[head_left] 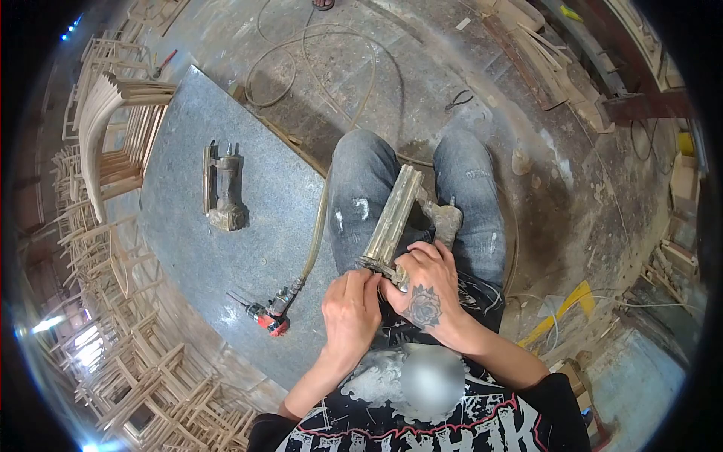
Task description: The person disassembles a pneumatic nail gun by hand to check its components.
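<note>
1. Right hand: clamped on nail gun, near end.
2. Left hand: just beside the right, fingers bent at same end; grip hidden, cannot tell.
3. Nail gun: over the thighs, extending forward from both hands.
4. Other nail gun, 1: on worktop, leftward.

Blk tee here, short sleeves, big pale lettering across it, red line edging that; beyond the tee, faded blue-grey jeans w/ white splotches; R hand, fwd of tee, sports dark flower tattoo!
</note>
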Demonstrator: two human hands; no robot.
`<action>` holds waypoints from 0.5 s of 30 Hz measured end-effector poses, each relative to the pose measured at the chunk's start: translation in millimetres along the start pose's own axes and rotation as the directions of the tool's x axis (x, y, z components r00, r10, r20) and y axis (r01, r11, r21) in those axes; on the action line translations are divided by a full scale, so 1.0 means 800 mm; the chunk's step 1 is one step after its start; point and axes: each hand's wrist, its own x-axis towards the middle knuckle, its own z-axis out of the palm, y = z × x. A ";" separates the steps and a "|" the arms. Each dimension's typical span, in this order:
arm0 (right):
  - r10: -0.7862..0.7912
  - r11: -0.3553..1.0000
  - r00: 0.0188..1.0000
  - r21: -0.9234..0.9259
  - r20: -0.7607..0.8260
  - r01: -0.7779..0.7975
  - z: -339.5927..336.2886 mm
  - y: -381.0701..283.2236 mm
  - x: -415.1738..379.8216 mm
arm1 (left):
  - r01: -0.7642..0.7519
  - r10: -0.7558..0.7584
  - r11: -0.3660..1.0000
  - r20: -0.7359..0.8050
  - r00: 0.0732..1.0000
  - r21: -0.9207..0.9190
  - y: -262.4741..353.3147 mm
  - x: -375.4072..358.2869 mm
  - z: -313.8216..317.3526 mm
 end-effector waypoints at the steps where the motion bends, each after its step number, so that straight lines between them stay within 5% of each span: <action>1: 0.000 1.000 1.000 0.000 0.000 0.000 0.000 0.001 0.000 | -0.025 0.025 0.999 -0.018 1.000 0.023 0.000 -0.001 0.002; 15: 0.048 0.994 0.993 0.093 0.104 -0.058 -0.004 0.006 0.002 | 0.121 -0.116 0.984 0.049 0.992 -0.129 -0.001 0.001 0.004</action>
